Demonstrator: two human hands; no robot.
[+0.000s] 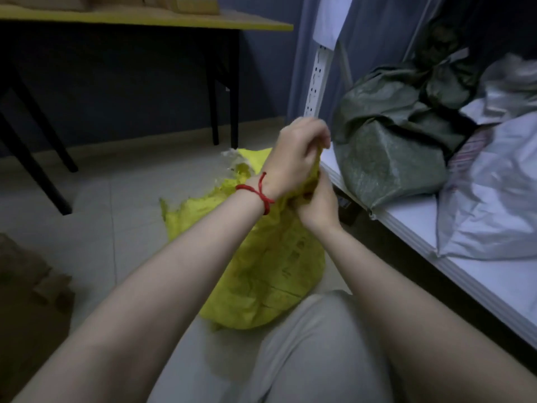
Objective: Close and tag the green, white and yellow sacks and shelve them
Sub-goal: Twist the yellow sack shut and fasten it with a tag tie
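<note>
- A brown cardboard box sits on the floor at the far left, dim and blurred.
- A yellow-topped worktop on black legs stands against the dark wall at the upper left. The boxes on it are cut off by the frame.
- The yellow sack stands on the pale tiled floor, just in front of the person's grey-trousered knee and beside the shelf edge. Its frayed open rim flops out to the left.
- The left hand, with a red string bracelet on its wrist, grips the top of the sack's gathered neck, fingers curled tightly over the cloth.
- The right hand sits directly beneath it, touching it, with its fingers wrapped round the same bunched neck.
- A white slotted upright rises behind the hands.
- The green sack lies on the white shelf, its top bunched up at the back.
- The white sack lies on the same shelf to the right, pressed against the green one.
</note>
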